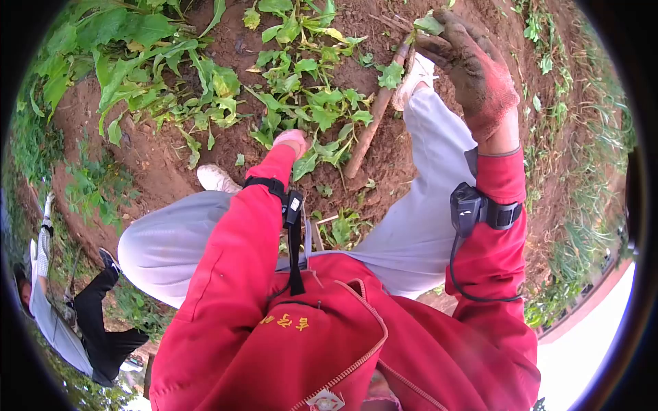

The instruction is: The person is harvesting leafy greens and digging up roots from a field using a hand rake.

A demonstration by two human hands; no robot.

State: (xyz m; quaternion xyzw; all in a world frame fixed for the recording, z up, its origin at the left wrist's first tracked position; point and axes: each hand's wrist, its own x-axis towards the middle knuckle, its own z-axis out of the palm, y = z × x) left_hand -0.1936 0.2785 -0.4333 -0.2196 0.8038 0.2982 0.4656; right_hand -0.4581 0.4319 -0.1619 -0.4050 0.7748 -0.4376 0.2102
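Observation:
My right hand (480, 79), in a muddy red glove, is raised at the upper right. Its fingers close on a small leafy sprig (430, 25). Below that sprig a wooden handle (373, 123) lies slanted on the soil, close to my shoe (415, 79). My left hand (293, 140), which looks pale pink, reaches low into the leafy green plants (322, 103). Leaves and the wrist hide its fingers, so its grip does not show.
Bigger broad-leaved plants (130, 41) grow at the upper left. Brown soil (157, 161) lies between the rows. Another person (68, 322) is at the lower left. Narrow-leaved plants (582, 171) stand along the right. My other shoe (216, 179) rests on the soil.

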